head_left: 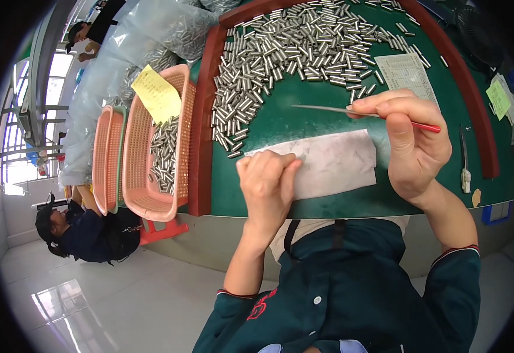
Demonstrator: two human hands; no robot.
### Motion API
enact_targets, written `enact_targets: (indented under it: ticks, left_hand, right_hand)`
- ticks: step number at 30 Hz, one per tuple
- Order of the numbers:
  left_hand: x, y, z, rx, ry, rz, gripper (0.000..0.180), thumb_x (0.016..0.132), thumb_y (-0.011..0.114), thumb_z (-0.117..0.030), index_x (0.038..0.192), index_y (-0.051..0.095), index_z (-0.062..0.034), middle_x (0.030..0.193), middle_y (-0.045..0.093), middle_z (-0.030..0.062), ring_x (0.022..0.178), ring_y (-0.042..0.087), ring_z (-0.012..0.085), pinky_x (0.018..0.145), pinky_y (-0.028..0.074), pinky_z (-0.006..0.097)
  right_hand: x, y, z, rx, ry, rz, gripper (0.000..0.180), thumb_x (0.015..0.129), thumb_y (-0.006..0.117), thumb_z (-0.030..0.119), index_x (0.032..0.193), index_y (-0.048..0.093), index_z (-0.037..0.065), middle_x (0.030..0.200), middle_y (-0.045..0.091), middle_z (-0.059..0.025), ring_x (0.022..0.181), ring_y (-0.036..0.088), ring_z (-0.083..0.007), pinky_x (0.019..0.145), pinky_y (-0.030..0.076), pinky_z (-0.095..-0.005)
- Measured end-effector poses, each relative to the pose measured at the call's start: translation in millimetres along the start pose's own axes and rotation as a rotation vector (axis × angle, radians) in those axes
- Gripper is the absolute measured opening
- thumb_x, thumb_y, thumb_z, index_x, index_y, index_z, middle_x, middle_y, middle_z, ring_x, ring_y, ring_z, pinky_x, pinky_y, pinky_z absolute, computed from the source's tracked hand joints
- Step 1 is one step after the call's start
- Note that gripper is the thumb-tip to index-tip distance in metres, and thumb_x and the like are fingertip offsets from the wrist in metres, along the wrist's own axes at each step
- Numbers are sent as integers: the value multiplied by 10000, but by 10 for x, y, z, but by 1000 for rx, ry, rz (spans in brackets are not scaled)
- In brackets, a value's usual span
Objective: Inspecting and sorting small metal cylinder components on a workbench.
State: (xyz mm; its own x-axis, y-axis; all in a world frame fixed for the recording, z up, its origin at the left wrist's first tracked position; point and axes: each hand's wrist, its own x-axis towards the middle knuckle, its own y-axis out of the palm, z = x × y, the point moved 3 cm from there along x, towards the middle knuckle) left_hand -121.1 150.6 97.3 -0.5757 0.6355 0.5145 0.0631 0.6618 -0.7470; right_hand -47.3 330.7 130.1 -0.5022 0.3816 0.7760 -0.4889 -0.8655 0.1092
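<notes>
Green shirt nearest; right hand holds slim grey tool, red-ended

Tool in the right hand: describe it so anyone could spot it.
Find the green tabletop with its heap of silver cylinders. Near the heap, the right hand holds a slim tool. Its long, tapering shape and red end set it apart from the short cylinders.

I can read no words for certain. Faint lines of writing mark the rectangular yellow paper slip at the salmon-pink plastic mesh basket; tiny printed rows cover the off-white paper sheet. My dark green cloth shirt bears a red emblem.
</notes>
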Motion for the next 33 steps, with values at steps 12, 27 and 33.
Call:
enact_targets:
  ticks: [12,27,33]
  left_hand:
    - [57,-4,-21,-18,-66,42,86,711,660,-45,771,601,-65,614,512,37,581,474,192,591,307,290]
    - [-423,-600,22,-1058,-490,-330,98,889,488,-87,903,508,8,763,527,98,679,480,135,620,384,239]
    - [-1232,-560,50,-1639,-1032,-150,188,890,504,-203,933,501,-20,779,587,159,658,578,206,620,468,288]
  right_hand:
    - [-28,-7,4,-74,31,144,101,899,439,40,954,477,-35,878,585,-193,783,592,-224,701,520,-319]
    - [-54,20,-37,-8,74,62,78,838,523,-34,915,519,-49,842,612,-155,732,597,-180,658,504,-268]
    - [-52,105,-3,-55,107,196,129,908,415,49,952,480,-53,875,595,-208,752,595,-236,682,525,-331]
